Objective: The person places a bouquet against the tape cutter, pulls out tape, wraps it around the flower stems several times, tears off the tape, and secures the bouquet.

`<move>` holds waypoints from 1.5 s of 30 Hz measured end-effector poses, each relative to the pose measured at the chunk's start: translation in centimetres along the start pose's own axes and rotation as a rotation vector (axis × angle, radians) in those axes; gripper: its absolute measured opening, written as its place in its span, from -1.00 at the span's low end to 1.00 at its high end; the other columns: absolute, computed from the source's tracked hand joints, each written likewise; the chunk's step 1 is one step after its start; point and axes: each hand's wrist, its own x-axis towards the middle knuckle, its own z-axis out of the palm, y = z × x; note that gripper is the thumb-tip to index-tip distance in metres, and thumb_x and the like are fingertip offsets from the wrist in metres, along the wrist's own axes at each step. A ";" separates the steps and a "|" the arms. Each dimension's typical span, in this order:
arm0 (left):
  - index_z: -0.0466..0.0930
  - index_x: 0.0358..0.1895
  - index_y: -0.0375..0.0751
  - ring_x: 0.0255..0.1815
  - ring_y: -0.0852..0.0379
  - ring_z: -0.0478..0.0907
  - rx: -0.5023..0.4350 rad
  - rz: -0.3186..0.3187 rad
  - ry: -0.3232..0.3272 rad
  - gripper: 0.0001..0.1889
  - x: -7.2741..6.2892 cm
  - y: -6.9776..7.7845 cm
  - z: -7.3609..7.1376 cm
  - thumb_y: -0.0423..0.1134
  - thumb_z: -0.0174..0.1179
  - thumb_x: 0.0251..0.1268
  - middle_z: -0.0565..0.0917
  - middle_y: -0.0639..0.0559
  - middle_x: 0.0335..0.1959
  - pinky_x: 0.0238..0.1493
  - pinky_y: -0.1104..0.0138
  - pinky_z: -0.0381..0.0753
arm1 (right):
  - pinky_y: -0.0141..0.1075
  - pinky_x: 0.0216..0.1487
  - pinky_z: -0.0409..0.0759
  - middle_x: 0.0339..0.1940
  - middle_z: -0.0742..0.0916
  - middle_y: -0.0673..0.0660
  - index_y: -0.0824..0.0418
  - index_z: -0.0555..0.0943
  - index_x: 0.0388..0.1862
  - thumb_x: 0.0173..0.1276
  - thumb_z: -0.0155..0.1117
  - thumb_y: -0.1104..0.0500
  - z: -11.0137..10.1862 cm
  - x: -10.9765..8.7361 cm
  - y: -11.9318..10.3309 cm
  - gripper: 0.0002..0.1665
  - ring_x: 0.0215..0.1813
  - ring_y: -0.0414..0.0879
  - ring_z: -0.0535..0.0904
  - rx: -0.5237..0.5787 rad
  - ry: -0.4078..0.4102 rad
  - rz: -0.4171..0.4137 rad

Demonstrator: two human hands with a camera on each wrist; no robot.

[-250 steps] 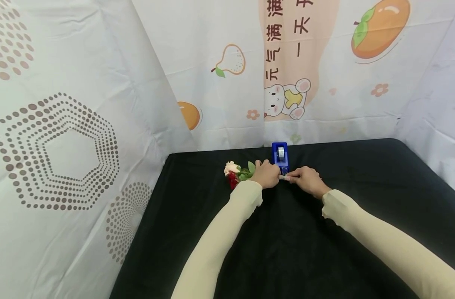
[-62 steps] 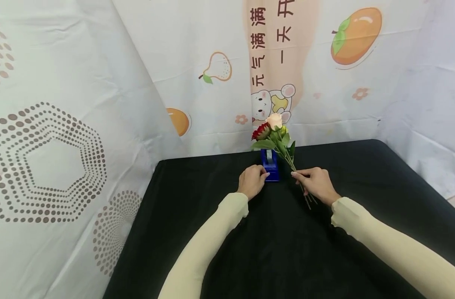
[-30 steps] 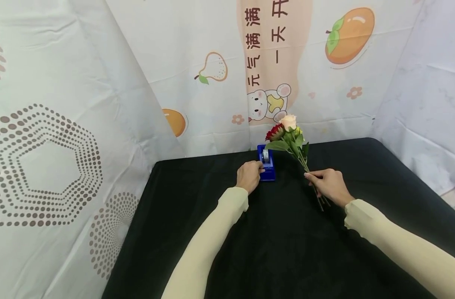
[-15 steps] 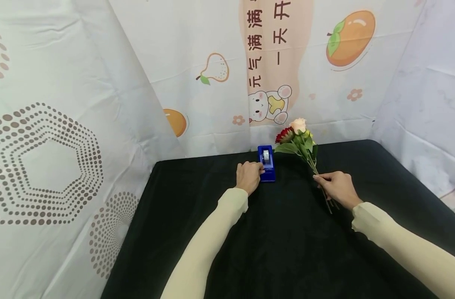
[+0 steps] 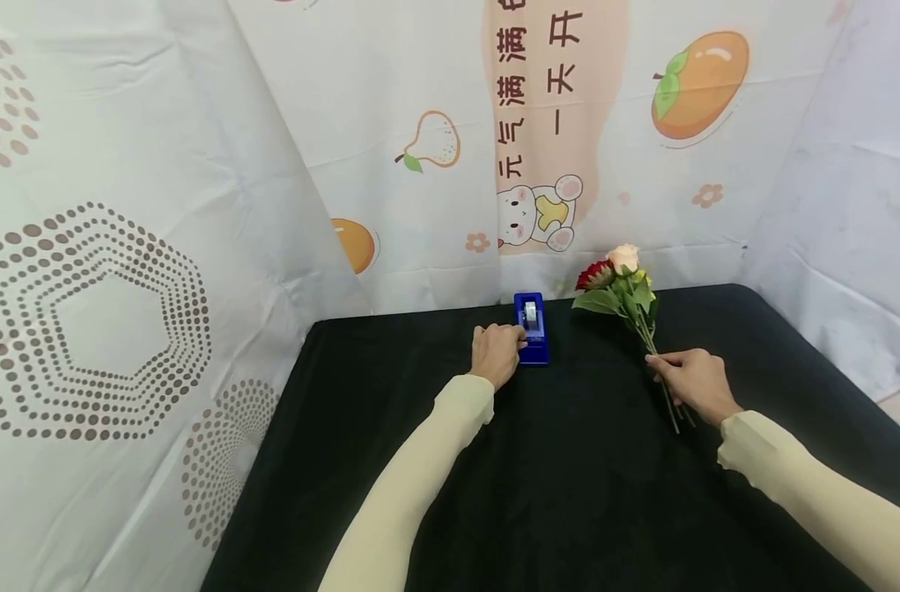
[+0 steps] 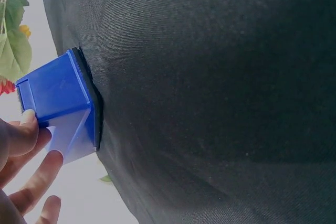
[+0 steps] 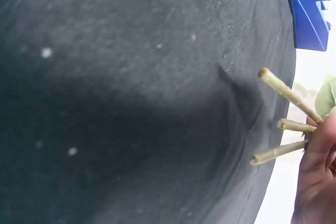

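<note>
A blue tape dispenser point(image 5: 535, 349) stands on the black cloth near the back edge, a clear roll of tape point(image 5: 530, 313) in it. My left hand point(image 5: 496, 355) grips its front end; in the left wrist view the thumb point(image 6: 27, 121) presses at the dispenser's upper edge, other fingers reaching around the side. To the right, my right hand point(image 5: 695, 380) pinches the stems of a small bunch of flowers point(image 5: 630, 292): one peach rose, one red bloom, one yellow, with green leaves. The cut stem ends point(image 7: 286, 95) stick out below the hand, over the cloth.
Black cloth point(image 5: 568, 493) covers the table. White printed curtains point(image 5: 420, 66) hang close behind the table and along the left side point(image 5: 124, 477); another pale curtain point(image 5: 834, 247) hangs at the right.
Earlier the flowers lay left of the dispenser with both hands at its front. The right hand then held them up by the dispenser and has carried them rightward and lower; the left stayed there.
</note>
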 end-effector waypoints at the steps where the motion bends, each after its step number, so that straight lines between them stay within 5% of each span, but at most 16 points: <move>1: 0.80 -0.06 0.08 -0.25 0.20 0.55 -0.003 -0.003 0.004 -0.78 0.0 -0.1 0.0 -0.08 0.14 0.59 0.77 0.23 -0.17 -0.16 0.27 0.28 | -0.20 -0.57 0.54 -0.65 0.67 0.12 0.44 0.73 0.04 0.62 0.09 -0.17 -0.1 0.0 0.1 -0.33 -0.66 0.01 0.58 0.003 0.003 0.001; 19: 0.80 -0.09 0.04 -0.32 0.20 0.53 -0.023 0.008 -0.002 -0.79 -0.3 0.0 0.1 -0.07 0.16 0.57 0.77 0.22 -0.22 -0.24 0.30 0.34 | -0.19 -0.61 0.50 -0.67 0.65 0.09 0.50 0.72 -0.03 0.64 0.07 -0.10 -1.0 -1.9 2.8 -0.36 -0.67 0.00 0.55 -0.068 0.032 0.074; 34: 0.81 -0.11 0.00 -0.34 0.19 0.59 -0.075 0.024 0.013 -0.79 -0.6 0.2 0.1 -0.11 0.17 0.57 0.79 0.17 -0.21 -0.26 0.28 0.48 | -0.20 -0.57 0.53 -0.44 0.76 0.15 0.59 0.65 0.07 0.64 0.07 -0.05 -1.5 -2.8 4.1 -0.36 -0.58 -0.03 0.56 -0.072 0.007 0.127; 45: 0.80 -0.10 0.00 -0.38 0.26 0.52 -0.105 0.001 -0.004 -0.81 -0.3 0.0 -0.1 -0.14 0.17 0.57 0.77 0.17 -0.20 -0.35 0.36 0.58 | -0.20 -0.52 0.38 -0.64 0.60 0.07 0.48 0.71 -0.03 0.64 0.07 0.04 -1.5 -2.3 3.9 -0.50 -0.63 -0.03 0.43 -0.152 0.026 0.034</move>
